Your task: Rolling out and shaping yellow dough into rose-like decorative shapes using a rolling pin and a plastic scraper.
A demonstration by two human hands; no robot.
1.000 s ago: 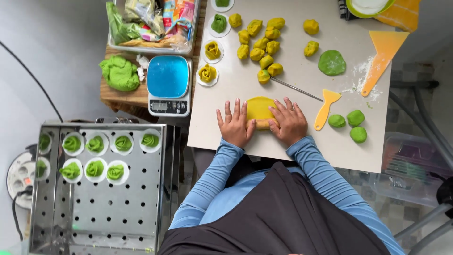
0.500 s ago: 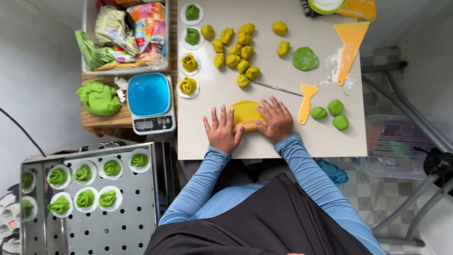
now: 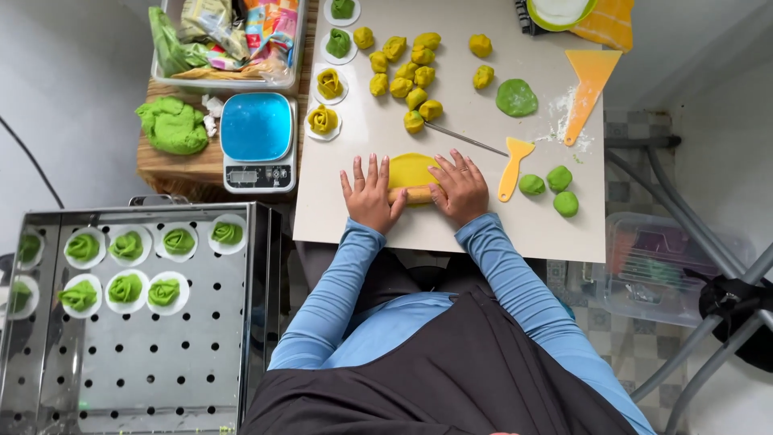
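Observation:
A flat yellow dough sheet (image 3: pixel 411 168) lies on the pale work board (image 3: pixel 451 234). A wooden rolling pin (image 3: pixel 418 194) rests across its near edge. My left hand (image 3: pixel 370 194) presses flat on the pin's left end, fingers spread. My right hand (image 3: pixel 459 190) presses on its right end, a ring on one finger. Beyond the sheet sit several yellow dough balls (image 3: pixel 409 71), a flattened green disc (image 3: pixel 516 97) and three green balls (image 3: pixel 551 188).
A yellow scraper (image 3: pixel 512 166), a metal rod (image 3: pixel 465 138) and an orange cutter (image 3: pixel 590 85) lie on the board. A blue kitchen scale (image 3: pixel 256 139) and a green dough lump (image 3: pixel 171 125) stand to the left. A perforated steel tray (image 3: pixel 145 354) holds several green rose-shaped buns.
My hands and the pin have stayed on the yellow sheet, sliding slightly nearer. The head camera has shifted, so the board and tray sit differently in view.

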